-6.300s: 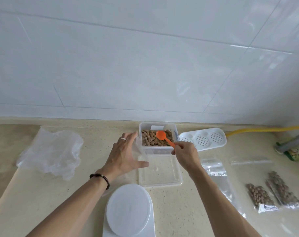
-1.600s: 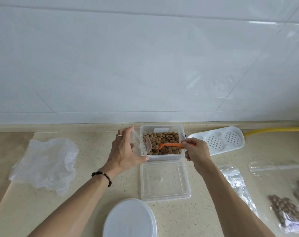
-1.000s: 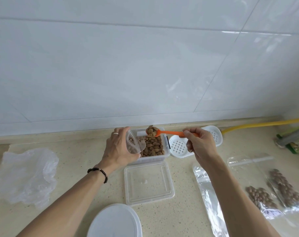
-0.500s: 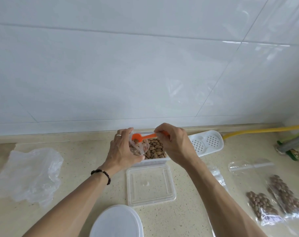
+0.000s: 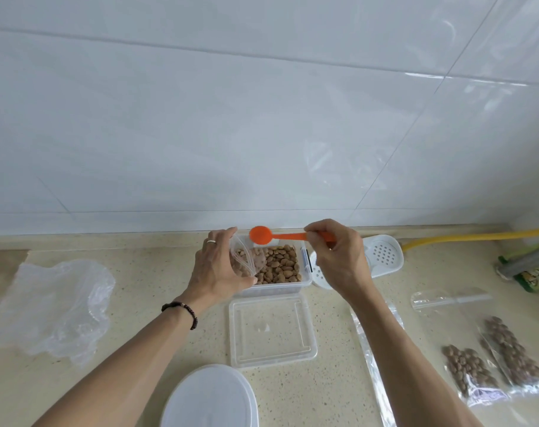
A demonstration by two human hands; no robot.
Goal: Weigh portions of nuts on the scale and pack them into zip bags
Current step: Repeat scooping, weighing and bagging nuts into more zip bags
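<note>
A clear plastic box of nuts [image 5: 280,266] stands open at the back of the counter. My left hand [image 5: 215,269] grips a small clear zip bag [image 5: 243,261] held open at the box's left end, with some nuts inside it. My right hand [image 5: 339,257] pinches the handle of an orange spoon [image 5: 262,235], whose empty bowl hangs above the box, just right of the bag's mouth. The white scale [image 5: 209,399] sits at the bottom edge, partly cut off.
The box's clear lid [image 5: 271,328] lies in front of it. A crumpled plastic bag [image 5: 49,303] is at left. A white perforated tray [image 5: 382,257] sits behind my right hand. Two filled zip bags [image 5: 489,362], empty bags [image 5: 376,359] and a yellow hose [image 5: 477,237] are at right.
The spoon has tipped its nuts into the bag and lifted up and to the right, now empty. My left hand keeps holding the bag open.
</note>
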